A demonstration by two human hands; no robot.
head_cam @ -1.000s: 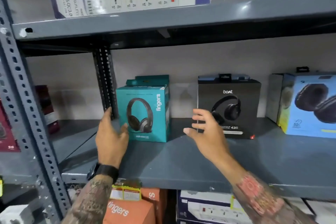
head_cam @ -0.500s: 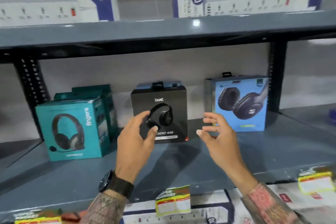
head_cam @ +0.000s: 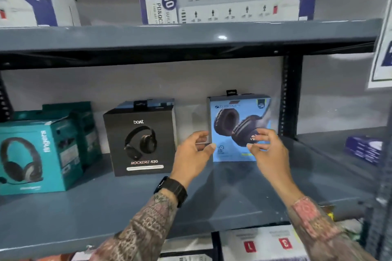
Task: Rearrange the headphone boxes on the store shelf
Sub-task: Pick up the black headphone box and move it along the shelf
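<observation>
Three headphone boxes stand on the grey shelf [head_cam: 127,207]: a teal "fingers" box [head_cam: 40,157] at the left, a black "boat Rockerz 430" box [head_cam: 141,137] in the middle, and a light blue Zebronics box [head_cam: 237,121] at the right. My left hand [head_cam: 194,154], with a black watch on its wrist, hovers at the blue box's left edge with fingers apart. My right hand [head_cam: 268,150] is in front of the blue box's lower right part, fingers spread and holding nothing. Neither hand clearly touches the box.
A second teal box [head_cam: 82,116] stands behind the first. Power strip boxes [head_cam: 229,4] fill the shelf above. A black upright post [head_cam: 291,95] stands just right of the blue box. Small purple boxes [head_cam: 363,149] lie on the adjoining shelf at the right. More boxes sit below.
The view and both hands have shifted right along the shelf, from the teal box, past the black box, to the blue box. Both hands stay open and hold nothing.
</observation>
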